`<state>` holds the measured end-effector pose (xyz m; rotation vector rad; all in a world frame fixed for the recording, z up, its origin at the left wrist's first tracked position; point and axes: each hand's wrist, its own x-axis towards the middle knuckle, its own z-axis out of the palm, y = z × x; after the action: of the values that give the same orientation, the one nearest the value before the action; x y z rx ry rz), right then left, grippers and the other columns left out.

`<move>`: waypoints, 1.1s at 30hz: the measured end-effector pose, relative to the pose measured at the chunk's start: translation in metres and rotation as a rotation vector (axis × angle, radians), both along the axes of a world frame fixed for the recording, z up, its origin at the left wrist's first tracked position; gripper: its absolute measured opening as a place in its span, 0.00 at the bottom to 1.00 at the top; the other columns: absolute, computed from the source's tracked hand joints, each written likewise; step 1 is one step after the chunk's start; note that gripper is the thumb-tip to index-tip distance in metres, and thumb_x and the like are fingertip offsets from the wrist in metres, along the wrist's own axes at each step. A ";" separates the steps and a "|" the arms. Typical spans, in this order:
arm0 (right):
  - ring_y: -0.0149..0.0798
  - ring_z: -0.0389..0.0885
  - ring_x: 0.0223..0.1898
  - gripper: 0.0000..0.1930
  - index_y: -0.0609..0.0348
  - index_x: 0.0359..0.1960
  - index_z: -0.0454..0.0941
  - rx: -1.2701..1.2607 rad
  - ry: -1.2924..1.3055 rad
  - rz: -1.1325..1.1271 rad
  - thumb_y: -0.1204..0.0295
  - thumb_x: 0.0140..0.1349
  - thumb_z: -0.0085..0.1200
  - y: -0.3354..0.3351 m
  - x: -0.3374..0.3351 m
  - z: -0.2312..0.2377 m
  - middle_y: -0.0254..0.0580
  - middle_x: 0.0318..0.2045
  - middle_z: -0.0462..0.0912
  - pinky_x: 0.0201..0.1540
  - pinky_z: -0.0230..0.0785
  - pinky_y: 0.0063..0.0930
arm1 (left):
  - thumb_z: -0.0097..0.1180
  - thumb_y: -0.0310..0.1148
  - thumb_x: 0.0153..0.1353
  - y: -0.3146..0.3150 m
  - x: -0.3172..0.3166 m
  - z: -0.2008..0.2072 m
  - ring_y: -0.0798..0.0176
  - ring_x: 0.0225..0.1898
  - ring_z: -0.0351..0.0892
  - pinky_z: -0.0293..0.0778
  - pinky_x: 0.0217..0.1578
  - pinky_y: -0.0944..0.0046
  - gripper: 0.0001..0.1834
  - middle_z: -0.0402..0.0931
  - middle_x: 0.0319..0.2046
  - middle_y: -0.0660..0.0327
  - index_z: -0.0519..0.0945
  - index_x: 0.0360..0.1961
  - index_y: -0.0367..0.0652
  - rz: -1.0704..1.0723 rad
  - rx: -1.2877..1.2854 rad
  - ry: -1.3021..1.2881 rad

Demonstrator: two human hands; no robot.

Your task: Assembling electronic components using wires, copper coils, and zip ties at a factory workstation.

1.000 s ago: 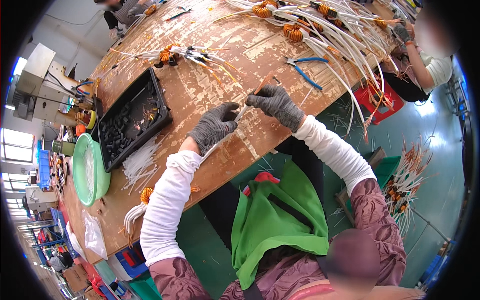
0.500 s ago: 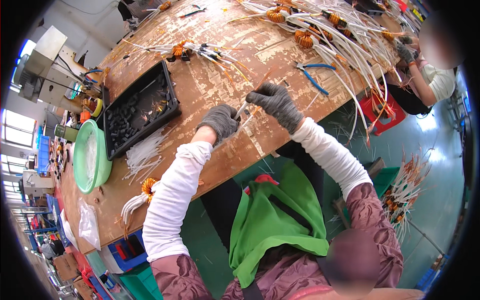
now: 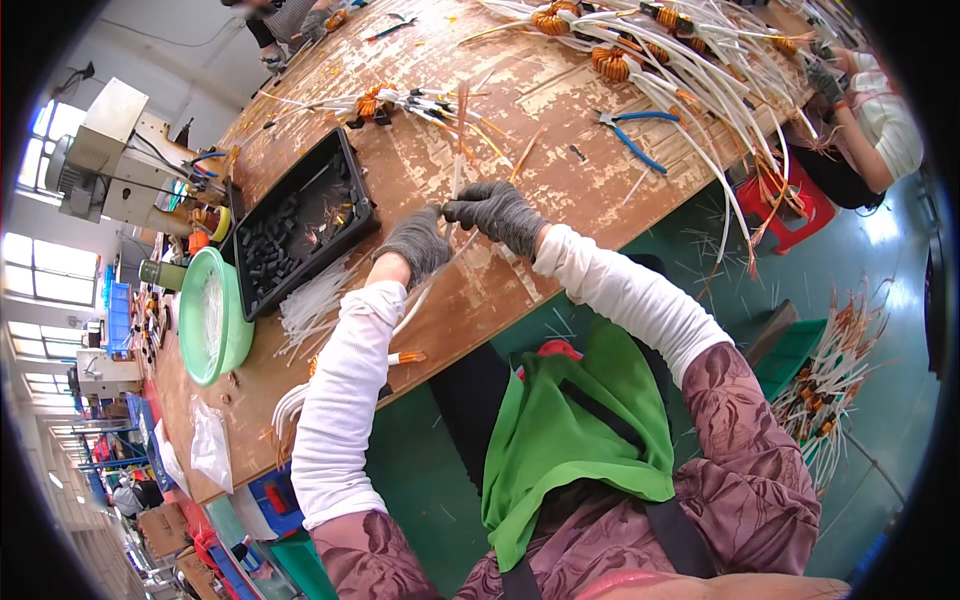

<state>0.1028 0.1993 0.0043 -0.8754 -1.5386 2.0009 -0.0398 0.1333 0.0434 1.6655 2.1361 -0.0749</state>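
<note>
Both my hands wear dark grey gloves and meet above the worn wooden table (image 3: 580, 230). My left hand (image 3: 420, 243) is closed around white wires (image 3: 457, 178) that stand up between my hands, their bare copper strands (image 3: 462, 120) pointing away from me. My right hand (image 3: 500, 215) pinches the same wires just beside the left one. A white length trails from the grip back past my left forearm. Under that forearm lie more white wires (image 3: 290, 405), partly hidden by the sleeve. My fingers cover whatever else sits at the grip.
Left of my hands lie a black tray (image 3: 368, 205) of small black sleeves, thin translucent strips (image 3: 315, 310) and a green basin (image 3: 240, 340). Ahead is a wired copper coil (image 3: 370, 103). Blue-handled pliers (image 3: 640, 152) and heaped coils (image 3: 610, 63) lie right. Co-workers sit at the far right and far left.
My hands have come closer together and shifted left, the right one most. The wires now stand more upright between them. The whole view has shifted slightly.
</note>
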 end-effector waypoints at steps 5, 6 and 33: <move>0.28 0.76 0.23 0.15 0.62 0.31 0.82 0.075 0.067 0.047 0.62 0.49 0.63 -0.009 -0.007 -0.021 0.38 0.21 0.81 0.28 0.69 0.22 | 0.58 0.35 0.47 -0.022 0.014 0.020 0.44 0.47 0.73 0.69 0.48 0.55 0.29 0.74 0.43 0.40 0.67 0.52 0.38 0.003 -0.079 0.106; 0.28 0.77 0.22 0.14 0.62 0.31 0.82 0.114 0.032 0.060 0.63 0.49 0.62 -0.008 -0.009 -0.025 0.37 0.20 0.81 0.27 0.69 0.23 | 0.58 0.35 0.47 -0.025 0.014 0.019 0.44 0.47 0.74 0.69 0.48 0.55 0.29 0.74 0.43 0.41 0.67 0.52 0.38 -0.003 -0.082 0.093; 0.26 0.69 0.15 0.15 0.58 0.31 0.82 0.047 -0.075 0.127 0.59 0.53 0.58 0.001 0.004 -0.004 0.36 0.20 0.80 0.18 0.64 0.25 | 0.51 0.39 0.60 -0.038 -0.007 -0.027 0.64 0.24 0.77 0.71 0.26 0.67 0.15 0.78 0.23 0.56 0.78 0.38 0.36 0.446 0.095 -0.568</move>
<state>0.1072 0.2005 0.0002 -0.8625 -1.7149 2.0321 -0.0467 0.0956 0.0160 1.0419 2.0120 0.5688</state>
